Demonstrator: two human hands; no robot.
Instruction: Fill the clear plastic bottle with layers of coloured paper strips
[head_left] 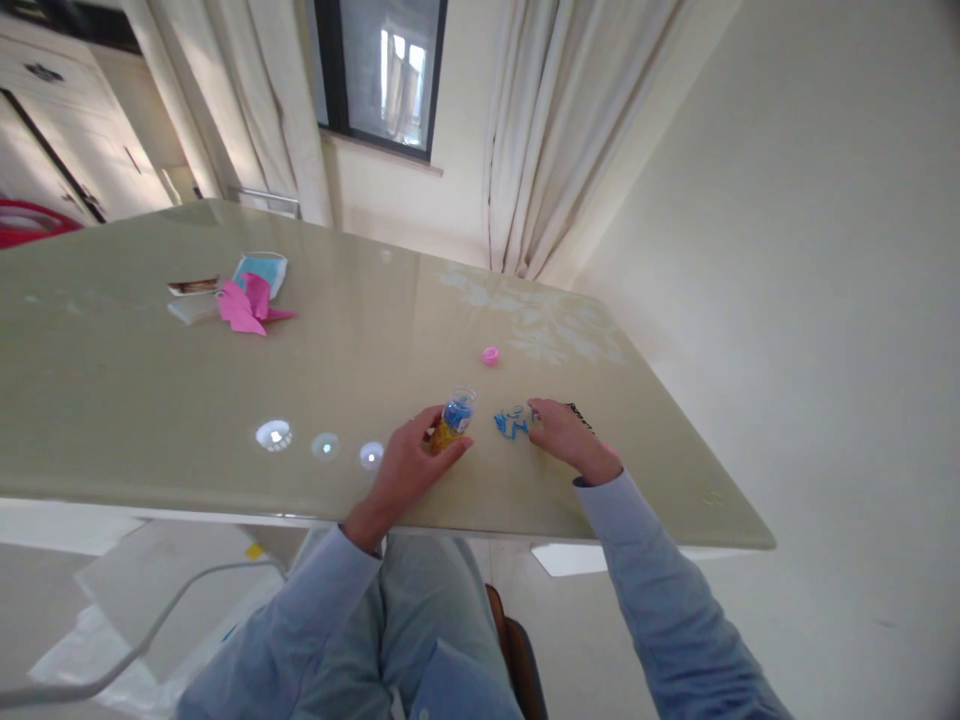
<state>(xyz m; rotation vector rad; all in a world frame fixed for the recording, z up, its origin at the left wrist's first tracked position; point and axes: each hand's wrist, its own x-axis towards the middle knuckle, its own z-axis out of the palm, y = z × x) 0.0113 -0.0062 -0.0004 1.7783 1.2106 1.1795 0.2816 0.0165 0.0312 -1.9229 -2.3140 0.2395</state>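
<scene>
My left hand (421, 452) is wrapped round a small clear jar (454, 418), which is tilted and has yellow and blue contents. To the right, a few thin blue pieces (511, 424), looking like small bands or clips, lie loose on the table. My right hand (562, 434) is over their right end with thumb and forefinger pinched together. Whether a piece is between those fingertips is too small to make out. Black small pieces (577, 412) show just behind my right hand, partly hidden by it. A pink round cap (490, 356) rests farther back, apart from both hands.
The glossy table (360, 300) ends at a front edge near my lap. At the far left lie a pink cloth-like piece (251, 303), a blue face mask (262, 272) and a narrow brown packet (193, 286). A wall (810, 300) stands to the right.
</scene>
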